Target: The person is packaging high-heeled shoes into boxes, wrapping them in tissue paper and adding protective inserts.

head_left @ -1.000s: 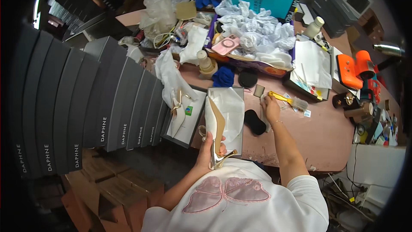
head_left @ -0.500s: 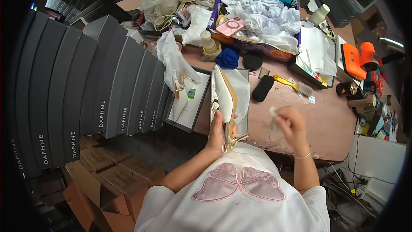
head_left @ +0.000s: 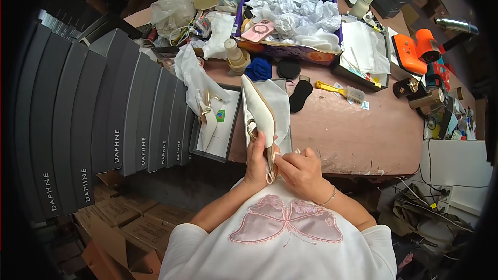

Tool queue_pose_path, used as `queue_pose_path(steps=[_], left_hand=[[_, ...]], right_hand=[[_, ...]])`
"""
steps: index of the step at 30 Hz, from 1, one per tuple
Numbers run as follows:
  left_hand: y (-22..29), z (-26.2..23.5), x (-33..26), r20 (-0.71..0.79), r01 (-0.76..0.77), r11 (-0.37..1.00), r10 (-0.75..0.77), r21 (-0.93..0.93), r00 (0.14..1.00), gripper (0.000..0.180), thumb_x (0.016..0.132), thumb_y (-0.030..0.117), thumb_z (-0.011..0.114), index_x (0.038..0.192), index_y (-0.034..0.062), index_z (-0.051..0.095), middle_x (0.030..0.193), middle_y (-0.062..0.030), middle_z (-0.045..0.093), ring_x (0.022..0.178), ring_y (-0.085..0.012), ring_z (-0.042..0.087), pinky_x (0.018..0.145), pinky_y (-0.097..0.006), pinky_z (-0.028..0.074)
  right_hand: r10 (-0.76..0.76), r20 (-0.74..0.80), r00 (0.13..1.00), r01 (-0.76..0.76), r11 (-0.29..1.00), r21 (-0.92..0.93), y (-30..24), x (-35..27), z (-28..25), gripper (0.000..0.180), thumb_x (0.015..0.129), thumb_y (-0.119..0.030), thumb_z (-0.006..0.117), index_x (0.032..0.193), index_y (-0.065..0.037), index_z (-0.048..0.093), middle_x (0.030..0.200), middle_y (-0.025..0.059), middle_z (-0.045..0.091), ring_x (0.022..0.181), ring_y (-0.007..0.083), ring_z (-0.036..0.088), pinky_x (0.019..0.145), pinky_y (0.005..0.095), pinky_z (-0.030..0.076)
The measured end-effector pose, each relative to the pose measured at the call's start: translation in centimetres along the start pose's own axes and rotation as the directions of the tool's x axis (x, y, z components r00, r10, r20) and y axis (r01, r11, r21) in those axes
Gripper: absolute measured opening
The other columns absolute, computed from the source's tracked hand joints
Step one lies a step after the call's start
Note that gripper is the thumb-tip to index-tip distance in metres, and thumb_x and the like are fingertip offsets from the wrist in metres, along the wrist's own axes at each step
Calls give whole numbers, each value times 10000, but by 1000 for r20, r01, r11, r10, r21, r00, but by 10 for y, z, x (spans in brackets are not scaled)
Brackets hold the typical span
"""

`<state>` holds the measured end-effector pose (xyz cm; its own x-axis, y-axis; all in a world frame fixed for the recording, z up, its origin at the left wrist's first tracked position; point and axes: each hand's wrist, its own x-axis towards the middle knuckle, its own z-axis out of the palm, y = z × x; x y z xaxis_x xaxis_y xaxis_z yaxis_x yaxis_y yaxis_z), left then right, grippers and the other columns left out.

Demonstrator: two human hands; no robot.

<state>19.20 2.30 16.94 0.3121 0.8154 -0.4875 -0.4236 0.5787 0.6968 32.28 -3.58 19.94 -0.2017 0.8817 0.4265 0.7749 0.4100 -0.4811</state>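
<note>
My left hand (head_left: 257, 163) is closed around a white pointed-toe shoe (head_left: 259, 109) with a gold ring ornament, held upright with its toe pointing away from me. At its heel end, my right hand (head_left: 300, 170) is closed with bent fingers, pinching a small white scrap that looks like cloth or tissue; most of it is hidden in the fingers. Behind the held shoe lies a shoebox (head_left: 290, 137) lined with white paper. To its left, another open box (head_left: 223, 154) contains a matching shoe (head_left: 208, 127), partly covered by white tissue paper (head_left: 193, 72).
Tall stacks of grey shoeboxes (head_left: 98, 119) stand at left, with brown cartons (head_left: 148, 231) below. On the table are a yellow-handled brush (head_left: 340, 92), a black pad (head_left: 301, 96), a blue cloth (head_left: 258, 67), and a bin of crumpled white paper (head_left: 295, 13). Orange tools (head_left: 410, 54) sit at right.
My right hand has come in from the right, with the white scrap, to the shoe's heel end. The shoe has turned slightly, showing less of its tan sole. The view has shifted somewhat.
</note>
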Motion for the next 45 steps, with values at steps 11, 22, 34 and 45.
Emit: queue_pose_path(steps=[11,22,34,45], left_hand=[[18,11,6,33,-69,987,74,-148,997,584,925,596,408,990,21,488,573,-33,457,546,-128,447,525,-248,373],[18,7,7,-17,-69,980,67,-188,998,612,906,645,387,953,45,496,542,-40,448,504,-134,427,501,-254,361],[20,4,6,-43,-136,983,132,-122,990,603,918,632,363,979,47,496,542,-40,459,510,-136,433,510,-251,359],[18,-8,13,-44,-173,981,170,-87,985,600,919,633,366,982,54,511,573,-48,490,508,-135,434,495,-254,357]], right_hand=[[17,-36,999,-9,977,213,-12,7,-1,399,732,-54,701,1123,-58,623,901,62,599,677,194,631,540,306,526],[12,22,1000,-16,977,211,-18,4,6,394,717,-52,685,1104,-44,611,907,62,585,666,196,630,525,308,525],[5,0,1000,-5,964,265,-19,10,6,353,717,-16,692,1064,-35,630,887,72,597,692,213,633,569,314,535],[22,105,994,-54,951,306,-17,3,6,272,756,-29,685,1023,-55,640,884,75,602,719,234,633,614,323,533]])
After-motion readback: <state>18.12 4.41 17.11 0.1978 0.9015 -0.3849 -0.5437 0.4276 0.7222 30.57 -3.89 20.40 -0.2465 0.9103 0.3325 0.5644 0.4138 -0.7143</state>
